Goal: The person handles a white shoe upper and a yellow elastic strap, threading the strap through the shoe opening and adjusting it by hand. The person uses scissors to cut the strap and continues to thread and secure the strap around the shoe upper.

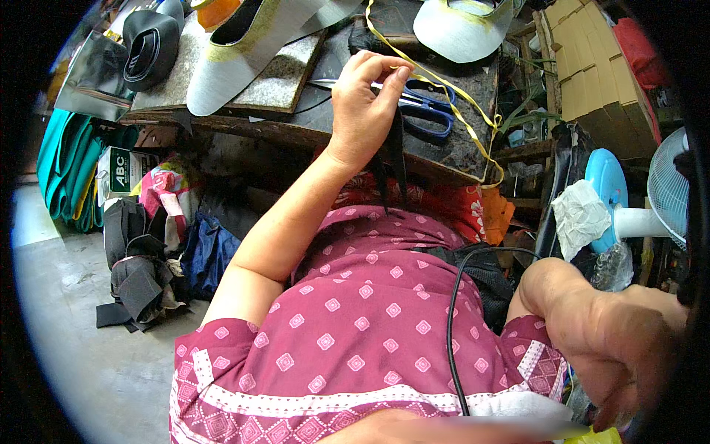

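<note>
Around your left hand (368, 107), the surface (455, 155) carries blue-handled scissors (436, 111), whose blades are partly hidden behind this hand, and a board (294, 78) with a grey curved piece (237, 63). A fan (669, 181) stands at the right. Your left grip pinches the yellow strip (494, 123), which crosses over the scissors' handles. Your right hand (636, 351) is blurred near the dark rim; I cannot tell its grip
</note>
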Motion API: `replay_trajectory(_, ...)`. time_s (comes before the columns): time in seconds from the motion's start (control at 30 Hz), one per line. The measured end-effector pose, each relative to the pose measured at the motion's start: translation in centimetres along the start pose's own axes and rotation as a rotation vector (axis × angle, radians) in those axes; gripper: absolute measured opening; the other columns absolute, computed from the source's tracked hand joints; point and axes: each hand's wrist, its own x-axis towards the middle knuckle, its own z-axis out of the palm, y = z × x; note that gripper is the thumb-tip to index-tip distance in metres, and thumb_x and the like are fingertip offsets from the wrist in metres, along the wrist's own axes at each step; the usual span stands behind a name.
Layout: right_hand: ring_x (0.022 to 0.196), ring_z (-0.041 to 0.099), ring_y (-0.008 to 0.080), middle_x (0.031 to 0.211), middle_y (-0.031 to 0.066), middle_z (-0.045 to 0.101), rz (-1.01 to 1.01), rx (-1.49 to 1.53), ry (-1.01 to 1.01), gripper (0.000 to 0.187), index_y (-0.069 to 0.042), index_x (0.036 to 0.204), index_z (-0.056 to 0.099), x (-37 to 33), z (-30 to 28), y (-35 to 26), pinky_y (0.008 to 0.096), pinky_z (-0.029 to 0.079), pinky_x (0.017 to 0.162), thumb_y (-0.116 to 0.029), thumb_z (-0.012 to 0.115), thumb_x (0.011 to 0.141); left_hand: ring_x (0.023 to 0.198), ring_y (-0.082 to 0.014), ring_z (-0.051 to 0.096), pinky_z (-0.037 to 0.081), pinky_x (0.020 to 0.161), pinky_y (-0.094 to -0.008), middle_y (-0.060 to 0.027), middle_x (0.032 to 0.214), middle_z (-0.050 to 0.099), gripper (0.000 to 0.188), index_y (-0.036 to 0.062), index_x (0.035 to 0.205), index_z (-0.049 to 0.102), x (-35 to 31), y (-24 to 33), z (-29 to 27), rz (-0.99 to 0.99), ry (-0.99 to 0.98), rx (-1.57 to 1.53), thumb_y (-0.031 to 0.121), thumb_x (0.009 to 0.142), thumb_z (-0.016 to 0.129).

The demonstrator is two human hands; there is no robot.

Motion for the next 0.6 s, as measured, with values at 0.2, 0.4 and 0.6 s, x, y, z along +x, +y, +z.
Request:
replay_trajectory(0.2,0.083,0.062,0.0143,0.080,0.0032,0.068,0.044,0.149,-0.056,0.016,-0.008,0.071,0.068,0.1,-0.5,0.9,0.0263,0.050,0.080,-0.006,0.083,0.064,0.077,-0.0193,0.058,0.047,0.071,-0.0298,-0.0082,0.082,0.063,0.007,0.0014,0.089,0.070,0.0,-0.1,-0.1,0.001,-0.009,0.022,0.007,0.085,0.068)
replay_trajectory(0.4,0.092,0.060,0.0194,0.090,0.0078,0.067,-0.020,-0.009,-0.043,0.018,-0.006,0.080,0.069,0.2,0.0,1.0,0.0341,0.045,0.088,-0.012,0.080,0.068,0.077,-0.0211,0.057,0.046,0.070,-0.0318,-0.0079,0.082,0.063,0.007,0.0029,0.088,0.070,0.0,-0.1,-0.1,0.037,0.003,0.064,0.009,0.084,0.069)
replay_trajectory(0.6,0.100,0.057,0.0246,0.100,0.0124,0.065,-0.132,-0.275,-0.009,0.025,-0.004,0.089,0.069,-0.2,0.1,0.5,0.0419,0.039,0.096,-0.018,0.078,0.071,0.082,-0.0262,0.056,0.045,0.075,-0.0358,-0.0075,0.083,0.063,0.005,0.0064,0.084,0.070,-0.1,0.5,-0.1,0.150,0.010,0.200,0.007,0.080,0.070)
